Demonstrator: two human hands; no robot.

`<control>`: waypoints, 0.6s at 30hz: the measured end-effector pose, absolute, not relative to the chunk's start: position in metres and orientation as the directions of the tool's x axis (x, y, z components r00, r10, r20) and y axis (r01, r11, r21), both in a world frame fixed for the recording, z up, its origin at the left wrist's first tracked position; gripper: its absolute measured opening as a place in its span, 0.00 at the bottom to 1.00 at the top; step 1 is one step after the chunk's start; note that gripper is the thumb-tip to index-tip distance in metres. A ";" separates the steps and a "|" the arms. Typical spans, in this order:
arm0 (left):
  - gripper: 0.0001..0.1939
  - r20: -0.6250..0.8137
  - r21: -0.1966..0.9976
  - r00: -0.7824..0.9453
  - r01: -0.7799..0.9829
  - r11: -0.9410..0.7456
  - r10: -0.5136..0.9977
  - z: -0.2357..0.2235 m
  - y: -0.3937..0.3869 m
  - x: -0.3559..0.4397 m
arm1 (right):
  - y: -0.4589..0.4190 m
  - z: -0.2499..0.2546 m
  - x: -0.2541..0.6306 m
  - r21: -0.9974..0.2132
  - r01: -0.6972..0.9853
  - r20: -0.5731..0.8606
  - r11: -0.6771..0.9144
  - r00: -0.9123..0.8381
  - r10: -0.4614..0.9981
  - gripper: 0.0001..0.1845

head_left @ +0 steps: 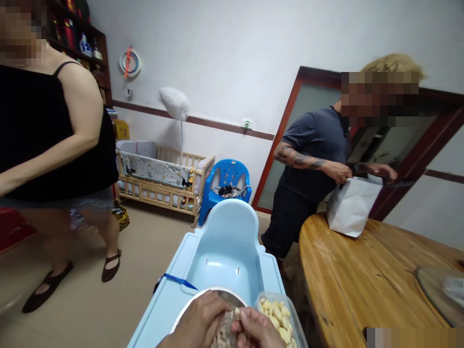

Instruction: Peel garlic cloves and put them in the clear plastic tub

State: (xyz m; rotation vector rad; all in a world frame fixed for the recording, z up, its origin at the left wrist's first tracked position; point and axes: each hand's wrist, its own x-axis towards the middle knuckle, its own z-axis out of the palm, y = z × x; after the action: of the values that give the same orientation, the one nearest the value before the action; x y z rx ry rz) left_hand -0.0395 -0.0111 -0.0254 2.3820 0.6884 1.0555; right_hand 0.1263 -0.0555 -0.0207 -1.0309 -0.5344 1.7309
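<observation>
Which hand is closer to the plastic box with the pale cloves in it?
The right hand. It is right beside the plastic box. The left hand is farther away, over the metal bowl.

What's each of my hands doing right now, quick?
Left hand: curled over the metal bowl; whether it holds anything can't be told.
Right hand: closed, holding a pale garlic clove.

- One silver metal bowl [228,294]
- One clear plastic box [295,319]
- One pale-blue plastic highchair [230,224]
- One bright-blue plastic chair [229,170]
- One slatted wooden cot [155,195]
- One white paper bag [352,205]
- One brown wooden table [348,266]
- Two dark-brown strapped shoes [45,292] [110,268]
</observation>
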 end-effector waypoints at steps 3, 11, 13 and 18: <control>0.14 0.570 0.573 0.568 0.243 -0.783 0.594 -0.024 -0.011 -0.040 | -0.056 -0.026 0.129 -0.747 -0.546 -0.372 -0.380 -0.131 0.919 0.16; 0.14 0.586 0.453 0.588 0.333 -0.827 0.558 -0.033 -0.006 -0.045 | -0.064 -0.022 0.127 -0.847 -0.423 -0.329 -0.321 -0.056 0.943 0.25; 0.13 0.570 0.428 0.606 0.358 -0.830 0.555 -0.038 -0.004 -0.048 | -0.066 -0.012 0.125 -0.875 -0.393 -0.310 -0.282 0.008 0.951 0.26; 0.11 0.554 0.392 0.647 0.352 -0.850 0.524 -0.043 0.002 -0.051 | -0.071 0.016 0.131 -0.966 -0.170 -0.220 -0.196 0.136 0.966 0.19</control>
State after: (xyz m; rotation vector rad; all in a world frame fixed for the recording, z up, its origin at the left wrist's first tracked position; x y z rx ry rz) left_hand -0.0515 0.0017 -0.0435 2.6187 0.7101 0.9969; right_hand 0.1313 -0.0714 0.0164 -1.3105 -0.8735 1.3121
